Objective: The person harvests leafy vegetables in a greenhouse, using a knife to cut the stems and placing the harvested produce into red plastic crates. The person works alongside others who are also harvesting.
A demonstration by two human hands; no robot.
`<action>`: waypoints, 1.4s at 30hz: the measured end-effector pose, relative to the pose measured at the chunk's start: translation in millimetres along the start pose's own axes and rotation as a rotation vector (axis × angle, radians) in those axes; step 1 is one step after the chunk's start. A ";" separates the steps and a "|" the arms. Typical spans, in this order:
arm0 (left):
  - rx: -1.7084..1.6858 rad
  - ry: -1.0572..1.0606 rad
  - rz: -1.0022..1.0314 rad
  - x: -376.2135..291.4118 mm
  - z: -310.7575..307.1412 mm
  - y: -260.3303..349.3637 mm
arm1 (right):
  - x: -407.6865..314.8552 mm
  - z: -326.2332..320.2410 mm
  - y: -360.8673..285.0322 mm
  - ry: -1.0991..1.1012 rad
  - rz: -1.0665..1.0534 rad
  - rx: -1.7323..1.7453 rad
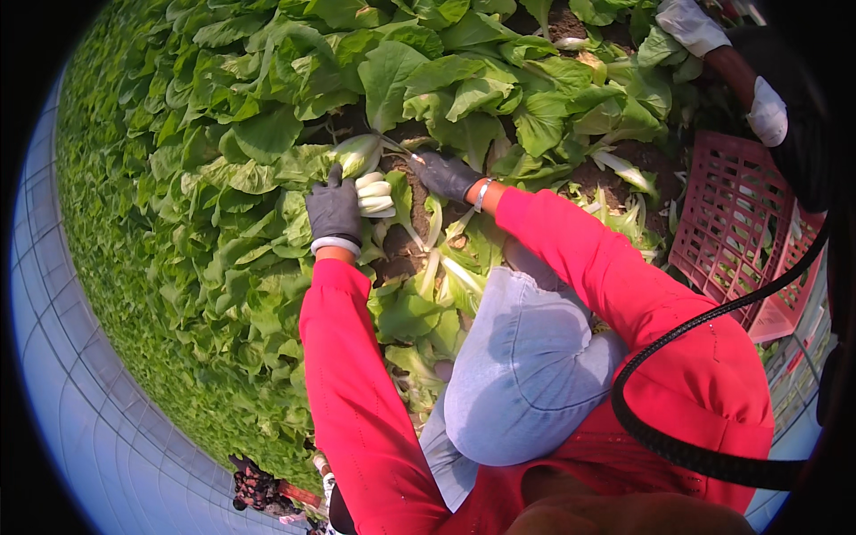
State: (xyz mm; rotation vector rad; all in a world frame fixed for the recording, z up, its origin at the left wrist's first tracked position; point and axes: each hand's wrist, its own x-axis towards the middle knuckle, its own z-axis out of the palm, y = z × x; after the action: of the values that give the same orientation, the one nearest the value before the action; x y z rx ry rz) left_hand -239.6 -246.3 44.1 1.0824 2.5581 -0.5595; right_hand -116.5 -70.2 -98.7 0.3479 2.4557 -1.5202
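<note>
My left hand [334, 208], in a dark glove, is closed around a leafy cabbage head with thick white stalks [375, 194] showing beside the fingers. One fingertip reaches toward a second pale cabbage base [359, 154] just beyond it. In my dark-gloved right hand [445, 175] is a thin-bladed knife [396, 144], mostly hidden by the fingers. Its blade lies at the base of that second cabbage, close to the soil. Loose leaves with white stems [431, 261] are scattered on the ground between my arms.
Dense leafy cabbages [200, 200] fill the bed to the left and ahead. At right a red plastic crate [732, 207] stands tilted, near a co-worker's white-gloved hand [692, 27]. A black cable [628, 394] crosses my right arm. Other people [257, 485] are at the lower left.
</note>
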 end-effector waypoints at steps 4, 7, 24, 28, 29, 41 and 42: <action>-0.024 0.016 -0.019 -3.4 2.0 4.4 | 14.2 -14.0 2.3 -0.187 -0.175 -0.285; -0.012 0.003 -0.019 -5.7 3.2 8.0 | 15.9 -41.7 -7.2 -0.332 -0.132 -0.218; -0.200 0.046 -0.147 -14.1 2.0 22.1 | -1.8 -37.4 8.8 -0.078 -0.495 -0.533; -0.213 0.056 -0.152 -15.0 7.6 23.0 | 17.9 -42.4 7.3 -0.418 -0.058 -0.079; -0.227 0.049 -0.172 -17.4 9.4 22.6 | 20.4 -45.7 8.9 -0.477 -0.033 -0.133; -1.049 0.261 -0.191 -128.9 -21.7 -13.7 | -75.2 -83.9 -22.2 0.042 -0.173 0.262; -1.065 0.192 -0.281 -145.7 -28.3 -19.9 | -79.8 -88.8 -35.0 0.044 -0.169 0.329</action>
State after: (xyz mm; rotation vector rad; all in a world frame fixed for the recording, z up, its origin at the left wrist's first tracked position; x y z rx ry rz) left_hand -160.4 -335.4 134.9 0.3920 2.5509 0.8308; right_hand -58.6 -11.9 -5.3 0.2351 2.3127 -2.0146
